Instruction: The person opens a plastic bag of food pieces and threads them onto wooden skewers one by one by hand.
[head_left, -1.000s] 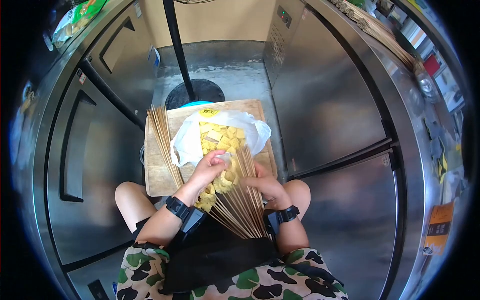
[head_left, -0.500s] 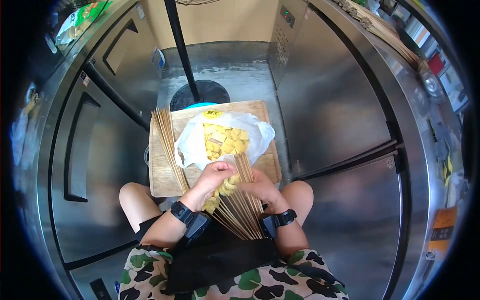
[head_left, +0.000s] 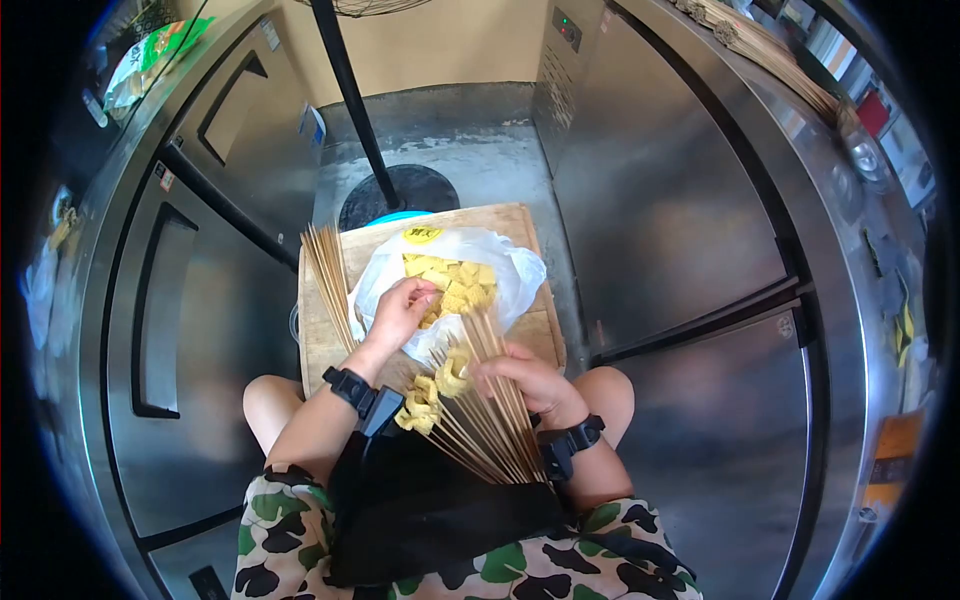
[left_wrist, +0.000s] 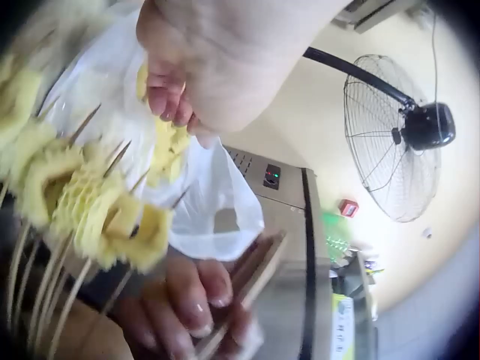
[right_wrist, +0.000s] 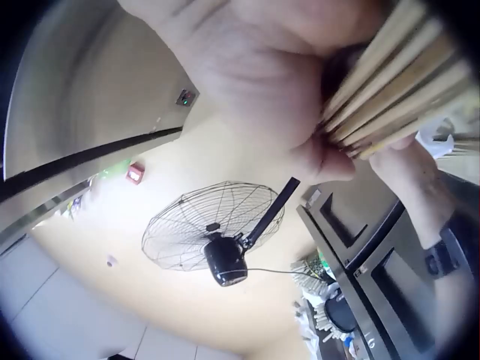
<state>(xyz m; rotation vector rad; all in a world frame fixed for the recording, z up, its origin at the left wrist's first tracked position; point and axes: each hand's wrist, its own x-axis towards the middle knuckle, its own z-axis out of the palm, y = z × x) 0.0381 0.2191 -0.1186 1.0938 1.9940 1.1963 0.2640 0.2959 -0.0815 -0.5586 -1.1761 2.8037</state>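
My right hand (head_left: 525,380) grips a bundle of bamboo skewers (head_left: 500,355), seen close in the right wrist view (right_wrist: 397,82). My left hand (head_left: 402,308) reaches into a white plastic bag (head_left: 515,265), its bent fingers at flat yellow food pieces (head_left: 465,285); I cannot tell whether it pinches one. Below the hands, folded yellow pieces (head_left: 422,405) with a honeycomb-like surface sit threaded on skewer ends, large in the left wrist view (left_wrist: 82,195). The loaded skewers' other ends lie on the black apron (head_left: 430,520) over the lap.
The bag rests on a wooden board (head_left: 520,225) between the knees. More loose skewers (head_left: 328,270) lie along its left side. Steel cabinets (head_left: 660,200) stand on both sides. A black fan pole (head_left: 350,100) rises from a round base behind the board.
My left hand has moved from the skewer tips up and away to the pieces in the bag, leaving a folded piece on a skewer. The right hand keeps its grip on the bundle.
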